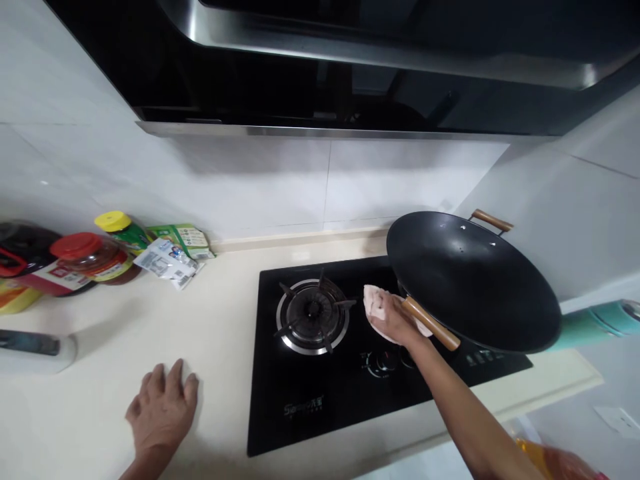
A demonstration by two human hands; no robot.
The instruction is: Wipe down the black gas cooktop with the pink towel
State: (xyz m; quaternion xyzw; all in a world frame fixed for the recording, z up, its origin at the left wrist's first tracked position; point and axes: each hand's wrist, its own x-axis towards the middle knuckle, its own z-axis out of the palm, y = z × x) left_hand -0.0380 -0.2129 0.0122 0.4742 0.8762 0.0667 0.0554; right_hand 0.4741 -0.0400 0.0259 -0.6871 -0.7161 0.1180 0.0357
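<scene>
1. Cloth (376, 301): pale, bunched under the right hand (395, 319), pressed onto the black glass hob (300, 407) between the left burner (313, 315) and the wok (473, 283).
2. Right hand: fingers curled down over the cloth, gripping it; arm reaches in from lower right. The hand lies just beside the wok's wooden handle (431, 323); cannot tell whether they touch.
3. Left hand (163, 410): flat, palm down, fingers spread on the cream countertop (210, 333), left of the hob; it grips nothing.
4. Wok: black, on the right side of the hob, a small wooden loop handle (493, 220) on its far rim. Interior looks bare.
5. Left burner: uncovered, no flame seen. Control knobs (385, 361) near the hob's front edge, below the right hand.
6. Far left of counter: red-lidded jar (93, 257), yellow-capped jar (123, 230), sachets (173, 257) against the white tiled wall (350, 180).
7. Overhead: range hood (350, 67), dark with steel trim.
</scene>
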